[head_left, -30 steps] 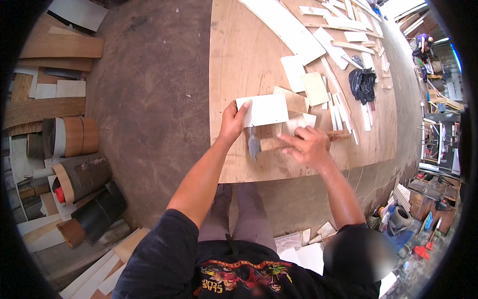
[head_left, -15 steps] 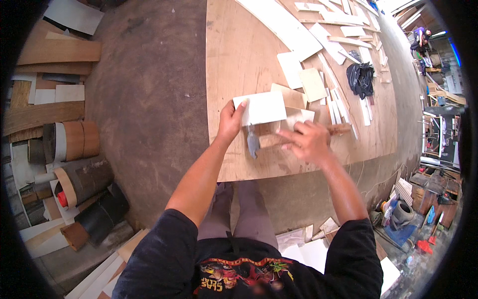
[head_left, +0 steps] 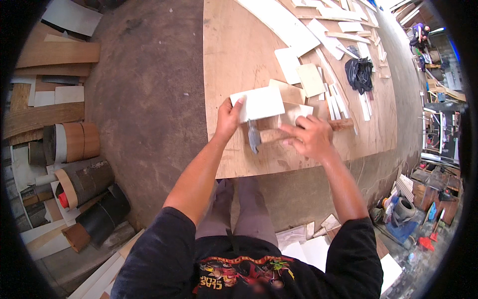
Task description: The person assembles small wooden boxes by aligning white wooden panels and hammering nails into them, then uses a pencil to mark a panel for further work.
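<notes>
My left hand (head_left: 229,118) grips the left end of a white rectangular board piece (head_left: 260,103), thumb on top, above the near part of a plywood sheet (head_left: 234,164). Close under the board's near edge is the grey head of a claw hammer (head_left: 253,137). Its wooden handle runs right, beneath my right hand (head_left: 313,137), and the butt sticks out past the hand. My right hand closes round the handle, forefinger and thumb reaching toward the head; the fingers are slightly blurred. Just beyond lie a pale wood piece (head_left: 288,91) and a cream piece (head_left: 310,80).
A black plastic bag (head_left: 358,74) and scattered white strips (head_left: 343,39) lie on the sheet's far right. A long white board (head_left: 279,22) crosses its back. Rolls of sheet material (head_left: 77,141) stand left. Tools and scraps (head_left: 403,212) lie at lower right. Another person (head_left: 419,36) is far off.
The hammer and my right hand have shifted slightly to the right relative to the white board. My left hand keeps its grip on the board. The view has tilted a little.
</notes>
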Available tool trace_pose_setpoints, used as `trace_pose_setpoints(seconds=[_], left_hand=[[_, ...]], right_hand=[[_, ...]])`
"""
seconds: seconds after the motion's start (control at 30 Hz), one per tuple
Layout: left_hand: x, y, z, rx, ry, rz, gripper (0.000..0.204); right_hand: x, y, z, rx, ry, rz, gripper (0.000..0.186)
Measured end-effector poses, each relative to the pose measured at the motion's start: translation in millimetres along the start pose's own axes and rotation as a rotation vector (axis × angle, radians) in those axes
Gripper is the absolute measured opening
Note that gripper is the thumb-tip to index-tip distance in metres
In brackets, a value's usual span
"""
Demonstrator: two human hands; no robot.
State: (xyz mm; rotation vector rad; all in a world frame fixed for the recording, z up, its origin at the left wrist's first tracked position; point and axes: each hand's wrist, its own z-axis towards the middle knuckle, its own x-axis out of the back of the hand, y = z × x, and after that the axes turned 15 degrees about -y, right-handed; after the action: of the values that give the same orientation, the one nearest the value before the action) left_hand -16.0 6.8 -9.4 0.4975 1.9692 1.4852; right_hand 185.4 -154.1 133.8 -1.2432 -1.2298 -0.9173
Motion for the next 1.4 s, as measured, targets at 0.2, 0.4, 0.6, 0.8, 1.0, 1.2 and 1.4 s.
trace_pose_setpoints(seconds=[0.2, 0.4, 0.6, 0.8, 1.0, 1.2, 1.4], left_hand=[[-2.3, -0.1, -7.1, 0.018, -0.002, 0.023, 0.040], [-6.2, 5.7, -11.3, 0.050, 0.033, -0.038, 0.041], [-9.6, 10.8, -13.2, 0.080, 0.063, -0.108, 0.041], [-9.0, 5.6, -11.4, 0.048, 0.057, -0.131, 0.039], [-4.2, 3.9, -10.4, 0.040, 0.010, -0.173, 0.036], [-13.8, 4.5, -17.0, -0.008, 0.019, -0.176, 0.035], [-15.4, 5.3, -17.2, -0.028, -0.052, -0.185, 0.032]], right_hand=[[-9.4, -23.2, -26.0, 0.056, -0.010, 0.021, 0.046], [-81.5, -23.8, -56.4, -0.066, 0.019, 0.097, 0.044], [-131.6, -34.8, -53.9, -0.226, 0.113, 0.159, 0.040], [-95.0, -59.4, 3.5, -0.192, 0.362, 0.246, 0.034], [-78.1, -61.7, 69.8, -0.027, 0.419, 0.287, 0.019], [-83.0, -59.9, 77.7, -0.036, 0.393, 0.293, 0.012], [-88.3, -58.4, 77.5, -0.002, 0.399, 0.217, 0.009]])
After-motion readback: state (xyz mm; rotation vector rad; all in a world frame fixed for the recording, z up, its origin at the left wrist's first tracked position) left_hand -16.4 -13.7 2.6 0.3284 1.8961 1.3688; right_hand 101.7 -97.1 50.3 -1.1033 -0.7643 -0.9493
